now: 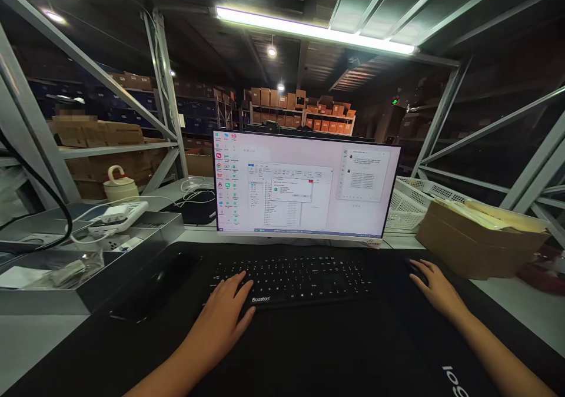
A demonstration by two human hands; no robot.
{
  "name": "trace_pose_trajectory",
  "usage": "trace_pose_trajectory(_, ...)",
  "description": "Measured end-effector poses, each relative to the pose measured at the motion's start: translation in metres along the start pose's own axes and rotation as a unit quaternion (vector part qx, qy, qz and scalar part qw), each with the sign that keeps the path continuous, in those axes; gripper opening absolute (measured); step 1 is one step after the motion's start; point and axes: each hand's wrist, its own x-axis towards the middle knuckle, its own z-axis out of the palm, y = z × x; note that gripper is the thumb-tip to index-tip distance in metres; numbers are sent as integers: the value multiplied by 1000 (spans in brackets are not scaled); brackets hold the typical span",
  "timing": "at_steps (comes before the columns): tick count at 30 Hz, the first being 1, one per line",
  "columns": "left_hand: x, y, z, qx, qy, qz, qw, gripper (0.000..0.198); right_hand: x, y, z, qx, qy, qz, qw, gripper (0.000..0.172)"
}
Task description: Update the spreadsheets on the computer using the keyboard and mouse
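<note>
My left hand (227, 308) lies flat with fingers spread on the left end of a black keyboard (304, 279) marked Bosston. My right hand (435, 288) is curled over a black mouse (415, 270) on the right side of the black desk mat (309, 350). Behind the keyboard stands a lit monitor (304, 185) with several open windows and a small dialog box in the middle.
A clear plastic tray (88, 250) with a white power strip (119, 215) and cables sits at the left. A cardboard box (477, 238) and white mesh baskets (415, 199) stand at the right. Metal rack struts frame both sides. Shelves of boxes fill the background.
</note>
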Motion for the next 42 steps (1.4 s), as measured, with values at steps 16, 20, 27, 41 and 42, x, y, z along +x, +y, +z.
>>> trace_pose_trajectory(16, -1, -2, 1, 9, 17, 16, 1000, 46, 1, 4, 4, 0, 17, -16, 1000, 54)
trace_pose_trajectory(20, -2, -2, 1, 11, 14, 18, 1000, 46, 1, 6, 4, -6, 15, -19, 1000, 52)
trace_pose_trajectory(27, 0, -1, 1, 18, 12, 20, 1000, 46, 1, 6, 3, -2, 10, -20, 1000, 52)
trace_pose_trajectory(41, 1, -1, -1, 32, 12, 30, 999, 45, 0, 10, 7, 8, 19, -25, 999, 53)
trace_pose_trajectory(42, 1, -1, -1, 34, 14, 31, 999, 45, 0, 9, 6, 9, 17, -24, 1000, 53)
